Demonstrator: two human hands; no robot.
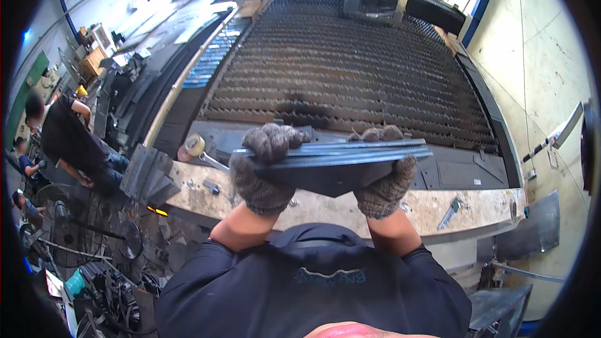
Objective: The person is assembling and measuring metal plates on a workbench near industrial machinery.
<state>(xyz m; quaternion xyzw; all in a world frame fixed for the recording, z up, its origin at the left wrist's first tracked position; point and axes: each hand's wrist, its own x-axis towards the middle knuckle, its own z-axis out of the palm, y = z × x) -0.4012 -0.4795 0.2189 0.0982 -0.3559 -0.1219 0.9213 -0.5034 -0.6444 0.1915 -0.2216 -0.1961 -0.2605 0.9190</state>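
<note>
A stack of thin dark metal plates (338, 155) is held up in front of my chest, its layered edges facing away from me. At the stack's left end, my gloved left hand (261, 175) wraps its fingers over the top and its palm below. My gloved right hand (389, 184) grips the right end the same way. Both gloves are grey knit. Just beyond the stack, a flat metal sheet (460, 166) lies along the near side of the slatted bed. A mallet (195, 145) with a round pale head rests left of my left hand.
A large bed of toothed metal slats (350, 69) stretches ahead. Along its near edge, a worn pale ledge (194, 194) carries a green-handled tool (449, 213). Cut plates (147, 172) stand at the ledge's left end. Co-workers (72, 128) and scrap metal occupy the left side.
</note>
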